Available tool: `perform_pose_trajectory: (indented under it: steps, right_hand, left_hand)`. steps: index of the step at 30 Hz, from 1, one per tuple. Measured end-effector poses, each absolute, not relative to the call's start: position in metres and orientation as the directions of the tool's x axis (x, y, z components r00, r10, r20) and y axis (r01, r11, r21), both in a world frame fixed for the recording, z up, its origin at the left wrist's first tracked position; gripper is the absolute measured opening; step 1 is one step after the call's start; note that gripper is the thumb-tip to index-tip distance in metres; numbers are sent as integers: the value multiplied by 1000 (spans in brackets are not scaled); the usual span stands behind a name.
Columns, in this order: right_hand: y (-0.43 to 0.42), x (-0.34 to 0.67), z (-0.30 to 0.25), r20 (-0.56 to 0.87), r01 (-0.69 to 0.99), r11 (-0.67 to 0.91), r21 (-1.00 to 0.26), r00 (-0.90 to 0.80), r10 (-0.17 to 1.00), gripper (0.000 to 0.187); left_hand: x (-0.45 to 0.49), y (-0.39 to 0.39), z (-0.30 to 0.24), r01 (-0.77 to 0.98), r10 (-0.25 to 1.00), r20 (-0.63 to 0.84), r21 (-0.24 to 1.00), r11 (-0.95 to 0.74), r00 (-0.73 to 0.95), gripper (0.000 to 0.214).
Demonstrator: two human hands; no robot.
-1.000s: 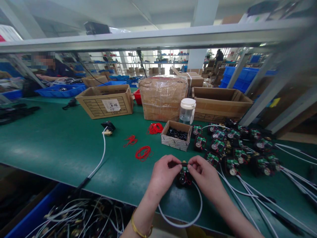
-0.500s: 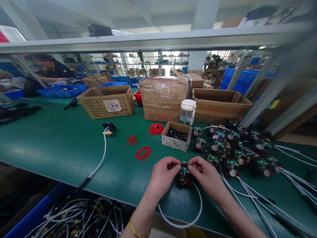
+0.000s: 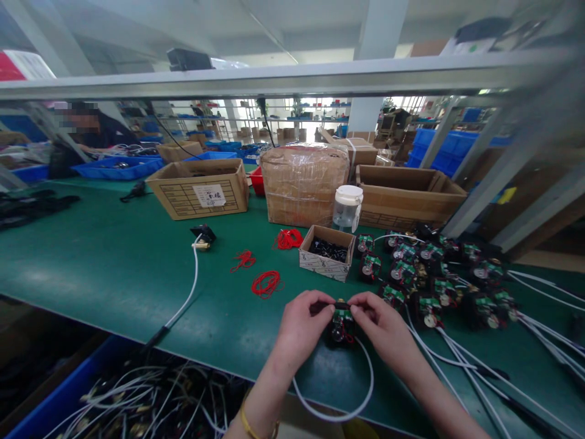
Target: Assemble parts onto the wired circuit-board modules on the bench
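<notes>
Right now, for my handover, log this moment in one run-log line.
left hand: pinching circuit-board unit, far edge | right hand: same edge, other end | white cable: looped | small carton: black parts inside

Nothing can be read: 1 white label on a carton bears blurred handwriting.

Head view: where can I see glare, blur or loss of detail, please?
In the head view, pale sheen on the green table; blur at the shelf's right end; washed-out brightness in the far background; the small black piece between the left hand and right hand lacks readable detail.
</notes>
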State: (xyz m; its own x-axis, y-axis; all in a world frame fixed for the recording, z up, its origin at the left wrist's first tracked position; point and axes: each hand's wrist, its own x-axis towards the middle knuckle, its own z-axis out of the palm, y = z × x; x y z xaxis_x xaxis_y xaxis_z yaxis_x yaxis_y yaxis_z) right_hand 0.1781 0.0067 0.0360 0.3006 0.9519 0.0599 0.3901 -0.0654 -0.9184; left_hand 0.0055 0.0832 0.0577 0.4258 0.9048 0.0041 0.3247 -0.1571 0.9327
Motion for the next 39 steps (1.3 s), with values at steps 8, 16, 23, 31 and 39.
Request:
perform_pose_trajectory:
  steps: [8,16,23,31,39]
  right_hand:
    - [10,174,40,105,441,-52,-896,325,940,27]
    - [11,176,42,66,407,-58,-911,283,957,34]
    - [9,175,44,100,438,-36,-898,283,954,28]
    - [13,183,42,79,435,-29,-900,227,971,29]
    - [10,186,42,112,482,10,-876,184,977,27]
  left_hand:
    - [5,83,56,340,910,21,924,-176,414,12]
    - [4,81,59,335,904,34,923,-192,425,13]
    - [4,80,58,347,909,62,912,-219,412,11]
    - [2,81,56,336,900,60,915,-223,432,12]
    - [-5,83,57,309,880,56,924,-225,471,22]
